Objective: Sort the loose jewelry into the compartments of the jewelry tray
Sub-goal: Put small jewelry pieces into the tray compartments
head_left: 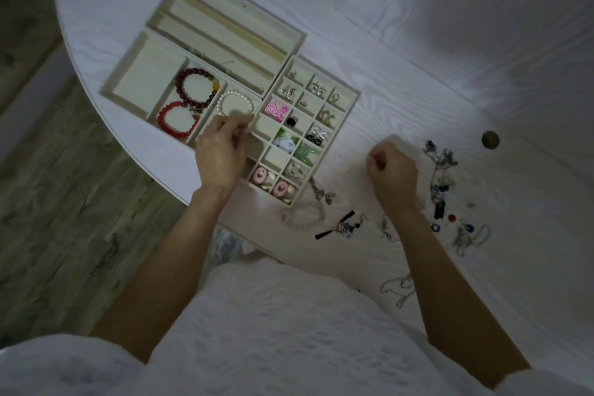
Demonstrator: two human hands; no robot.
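The cream jewelry tray set lies on the white table: a grid tray (351,99) with earrings and small pieces in many cells, a bracelet tray (119,74), and a long-slot tray (299,38). Two red bead bracelets (176,120) share one compartment. A pearl bracelet (234,102) lies in the compartment beside them, and my left hand (221,151) pinches its near edge. My right hand (392,170) rests curled as a fist on the table right of the grid tray, with nothing visible in it. Loose jewelry (440,170) lies scattered by my right hand.
Below the grid tray lie a clear bead bracelet (305,219), a chain (321,194) and a black-tipped earring (344,227). Another chain (398,289) is near my right forearm. A dark round knob (490,139) sits at the far right. The table's curved edge (138,154) drops to the floor on the left.
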